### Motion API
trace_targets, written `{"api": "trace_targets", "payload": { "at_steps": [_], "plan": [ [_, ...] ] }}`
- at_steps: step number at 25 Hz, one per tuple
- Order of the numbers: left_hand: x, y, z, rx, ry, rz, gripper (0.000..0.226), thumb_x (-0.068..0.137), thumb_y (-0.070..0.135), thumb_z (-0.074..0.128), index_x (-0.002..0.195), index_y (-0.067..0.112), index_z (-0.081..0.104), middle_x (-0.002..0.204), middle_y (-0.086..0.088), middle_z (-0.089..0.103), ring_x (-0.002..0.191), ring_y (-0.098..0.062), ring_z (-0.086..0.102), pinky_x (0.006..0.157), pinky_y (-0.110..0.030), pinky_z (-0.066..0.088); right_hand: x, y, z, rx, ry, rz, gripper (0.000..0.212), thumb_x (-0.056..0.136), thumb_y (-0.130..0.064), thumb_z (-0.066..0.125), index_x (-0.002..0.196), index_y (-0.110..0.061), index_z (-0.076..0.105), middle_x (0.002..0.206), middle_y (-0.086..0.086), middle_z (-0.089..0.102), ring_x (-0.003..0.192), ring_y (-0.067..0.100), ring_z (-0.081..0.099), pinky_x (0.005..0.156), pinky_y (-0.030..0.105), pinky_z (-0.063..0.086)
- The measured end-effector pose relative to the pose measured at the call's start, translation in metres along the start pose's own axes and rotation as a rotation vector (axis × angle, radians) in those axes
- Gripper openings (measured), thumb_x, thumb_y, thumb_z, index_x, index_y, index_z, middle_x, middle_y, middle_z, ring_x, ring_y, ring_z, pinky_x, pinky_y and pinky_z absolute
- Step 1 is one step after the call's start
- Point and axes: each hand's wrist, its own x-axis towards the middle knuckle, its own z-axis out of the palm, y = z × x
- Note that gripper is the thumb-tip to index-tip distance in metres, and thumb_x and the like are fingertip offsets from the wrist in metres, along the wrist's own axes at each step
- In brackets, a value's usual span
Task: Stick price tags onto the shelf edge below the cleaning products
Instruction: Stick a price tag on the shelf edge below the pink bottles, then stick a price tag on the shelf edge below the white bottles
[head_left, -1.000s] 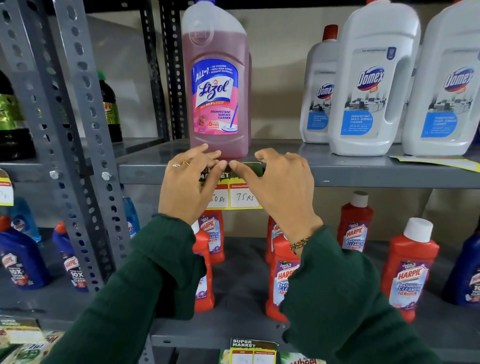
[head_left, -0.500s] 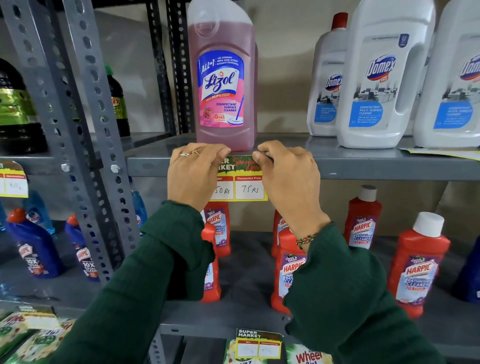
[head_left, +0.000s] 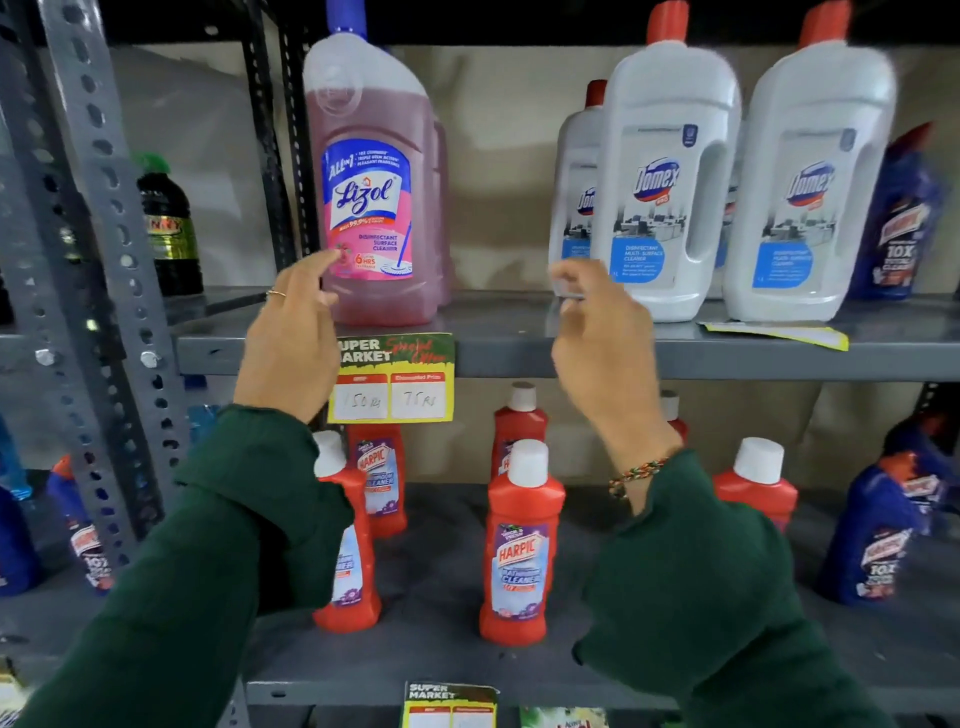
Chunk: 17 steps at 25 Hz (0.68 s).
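A yellow and green price tag (head_left: 397, 378) marked 150 and 75 hangs from the grey shelf edge (head_left: 597, 358), right below a pink Lizol bottle (head_left: 374, 182). My left hand (head_left: 291, 340) hovers just left of the tag, fingers loosely spread, holding nothing. My right hand (head_left: 597, 343) is raised to the right of the tag, in front of the shelf edge, fingers curled and apart; it is blurred. Another tag (head_left: 774, 332) lies flat on the shelf under the white Domex bottles (head_left: 670, 176).
Red Harpic bottles (head_left: 519, 545) stand on the lower shelf, blue ones (head_left: 883, 535) at the right. A perforated grey upright (head_left: 98, 260) rises at the left, a dark bottle (head_left: 169, 228) behind it. A further price tag (head_left: 449, 704) hangs from the bottom shelf edge.
Both hands have let go of the tag and moved apart, the right one further right. The tag stays stuck on the shelf edge. The view has tilted slightly.
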Motion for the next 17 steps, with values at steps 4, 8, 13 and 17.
{"api": "trace_targets", "payload": {
  "at_steps": [4,8,13,17],
  "plan": [
    [0.013,0.055,0.021,0.102,0.101,0.144,0.029,0.091,0.008,0.04,0.118,0.005,0.049,0.11,-0.026,0.06,0.093,-0.042,0.054,0.072,-0.05,0.047,0.026,0.056,-0.071,-0.314,0.135,0.187,0.025,0.081,-0.001,0.048,0.103,-0.009,0.055,0.101,0.022,0.062,0.099,0.038,0.049,0.079,0.041,0.041],
    [0.01,0.128,0.073,0.082,0.006,0.415,0.028,0.091,0.021,0.041,0.104,0.005,0.059,0.093,-0.02,0.069,0.082,-0.037,0.061,0.068,-0.044,0.05,0.031,0.097,-0.112,-0.677,-0.021,0.498,0.037,0.079,-0.019,0.056,0.108,0.002,0.045,0.109,0.031,0.057,0.106,0.045,0.043,0.091,0.052,0.039],
    [-0.02,0.183,0.143,0.18,-0.138,0.461,0.036,0.089,0.035,0.044,0.098,0.006,0.063,0.08,-0.014,0.071,0.072,-0.031,0.063,0.065,-0.038,0.044,0.033,0.112,-0.127,-0.519,-0.027,0.539,0.034,0.077,-0.014,0.057,0.106,-0.001,0.044,0.093,0.018,0.061,0.108,0.043,0.046,0.106,0.059,0.016],
    [-0.025,0.182,0.151,0.161,-0.058,0.317,0.038,0.092,0.038,0.04,0.105,0.006,0.056,0.069,-0.01,0.069,0.064,-0.03,0.061,0.063,-0.039,0.034,0.021,0.118,-0.146,0.021,0.18,0.415,0.03,0.076,0.006,0.059,0.086,-0.015,0.039,0.069,-0.01,0.045,0.076,0.024,0.054,0.068,0.031,0.048]
  ]
}}
